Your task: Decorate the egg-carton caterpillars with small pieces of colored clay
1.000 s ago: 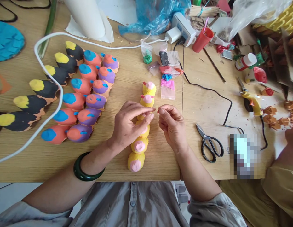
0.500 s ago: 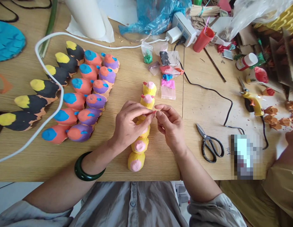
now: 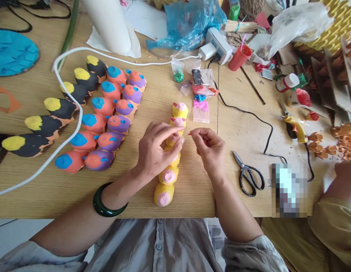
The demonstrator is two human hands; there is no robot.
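A row of yellow clay figures with pink tops runs down the middle of the wooden table. My left hand rests over the middle of that row, fingers curled and pinched on one yellow figure. My right hand hovers just to the right of the row, its thumb and forefinger pinched on a tiny red bit of clay. A green bangle circles my left wrist.
Rows of black-yellow, orange-blue and purple-orange clay figures lie left, crossed by a white cable. Small clay bags, scissors, a yellow glue gun, a red cup and a power strip lie right. Another person's sleeve is at lower right.
My right hand touched its red bit to my left fingertips, then drew slightly back to the right. The view shifted a little.
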